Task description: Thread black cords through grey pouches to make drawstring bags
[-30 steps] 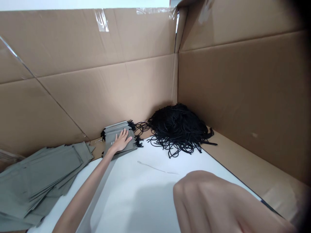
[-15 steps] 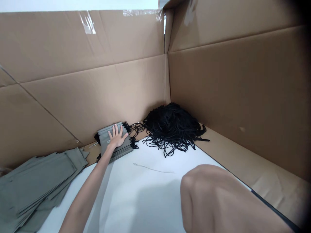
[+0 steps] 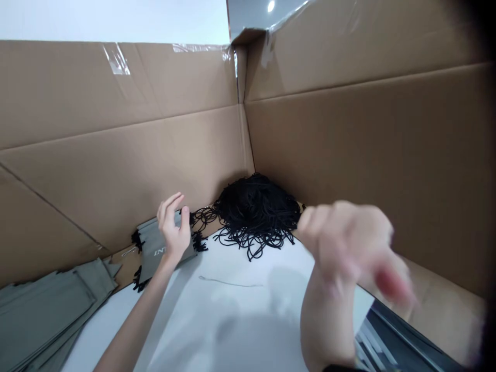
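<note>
My left hand (image 3: 174, 227) is raised over a stack of grey fabric pouches (image 3: 152, 249) with black cord ends and white lettering. Its fingers are apart and nothing is in them. My right hand (image 3: 344, 237) hangs in the air at the right, blurred by motion, its fingers curled and the thumb pointing out to the right; whether it holds anything is too smeared to tell. A heap of black cords (image 3: 256, 206) lies in the corner between the hands. On the white surface (image 3: 189, 330) rests a thin wire with a small loop (image 3: 232, 283).
Tall cardboard walls (image 3: 127, 155) stand behind and at the right. More grey fabric pieces (image 3: 42, 310) are piled at the lower left. Something dark grey with light stripes (image 3: 382, 341) shows at the lower right.
My left hand has lifted off the pouch stack. My right hand has come up into fuller view, where a blurred knee-like shape was before. The camera view has tilted up and shifted right.
</note>
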A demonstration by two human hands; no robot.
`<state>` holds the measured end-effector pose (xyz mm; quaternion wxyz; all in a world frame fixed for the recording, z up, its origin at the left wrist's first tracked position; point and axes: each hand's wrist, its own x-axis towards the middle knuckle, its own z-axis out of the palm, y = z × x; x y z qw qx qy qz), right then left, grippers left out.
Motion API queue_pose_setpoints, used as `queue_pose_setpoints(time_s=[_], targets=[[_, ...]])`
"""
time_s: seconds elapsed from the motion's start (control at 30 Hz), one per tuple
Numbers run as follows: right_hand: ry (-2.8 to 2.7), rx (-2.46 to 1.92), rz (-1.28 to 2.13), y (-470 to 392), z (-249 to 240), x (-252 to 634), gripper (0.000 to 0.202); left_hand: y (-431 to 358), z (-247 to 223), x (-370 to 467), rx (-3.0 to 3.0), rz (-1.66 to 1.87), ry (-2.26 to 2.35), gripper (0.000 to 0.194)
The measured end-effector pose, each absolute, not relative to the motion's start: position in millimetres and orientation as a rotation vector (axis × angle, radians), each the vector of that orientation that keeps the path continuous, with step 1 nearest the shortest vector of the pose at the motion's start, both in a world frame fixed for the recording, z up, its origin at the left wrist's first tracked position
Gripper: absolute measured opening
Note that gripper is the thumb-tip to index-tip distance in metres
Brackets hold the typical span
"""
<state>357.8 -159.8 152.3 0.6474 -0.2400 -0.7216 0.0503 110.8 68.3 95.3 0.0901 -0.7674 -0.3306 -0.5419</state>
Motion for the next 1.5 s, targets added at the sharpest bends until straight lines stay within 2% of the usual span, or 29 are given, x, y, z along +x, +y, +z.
queue_pose_setpoints(time_s=[0.07,0.13,0.2,0.23,0.3,0.37,0.43,0.53,0.63,0.73,0.83,0.97,1.17,1.33,1.43,1.5], targets=[[-1.320,-0.875,0.104,-133.9,140.0,385.2,0.033,23.4,126.2,114.2,-2.219,-1.948,-0.585,0.027],[-1.001,-1.395,0.070,-106.9,117.5,416.7,0.032,-13.8,151.9,110.5,-2.169,-1.950,-0.297,0.024],[-0.896,-1.594,0.095,-82.6,86.8,443.0,0.026,-32.1,166.1,101.2,-2.252,-1.853,-0.419,0.012],[-0.854,-1.678,0.108,-72.6,70.2,452.2,0.022,-32.8,167.1,95.1,-2.343,-1.737,-0.617,0.009],[-0.785,-1.836,0.142,-57.4,39.0,462.1,0.018,-19.7,155.4,81.2,-2.526,-1.238,-1.192,0.026],[-0.759,-1.944,0.177,-48.2,15.5,463.9,0.025,3.6,127.9,66.1,-2.629,-0.337,-1.623,0.045],[-0.743,-2.006,0.185,-43.7,2.3,462.6,0.030,26.2,92.8,51.7,-2.640,-0.051,-1.724,0.054],[-0.721,-2.031,0.147,-44.2,0.1,463.1,0.025,48.5,46.5,35.4,-2.611,0.116,-1.799,0.075],[-0.705,-1.978,0.062,-52.5,11.6,467.2,0.020,63.2,22.1,27.4,-2.613,0.119,-1.783,0.077],[-0.727,-1.865,-0.035,-66.4,30.4,469.2,0.027,80.0,13.4,24.3,-2.650,0.069,-1.748,0.077],[-0.801,-1.745,-0.066,-81.3,49.9,465.4,0.033,95.7,8.5,21.9,-2.695,0.011,-1.728,0.087],[-0.908,-1.623,-0.022,-96.2,72.5,450.0,0.034,104.4,4.8,18.6,-2.739,-0.028,-1.736,0.095],[-1.112,-1.240,0.202,-115.9,117.8,404.0,0.028,103.7,14.3,18.9,-2.825,-0.120,-1.825,0.093],[-1.171,-0.895,0.359,-140.3,164.3,355.0,0.023,81.6,42.3,41.8,-2.970,-0.478,-1.827,0.094],[-1.147,-0.662,0.466,-137.8,180.8,317.1,0.016,45.4,70.7,70.4,-3.186,-0.823,-1.612,0.080],[-1.297,-0.602,0.720,-125.5,184.1,291.3,0.013,17.6,92.4,88.6,-3.376,-1.012,-1.401,0.077]])
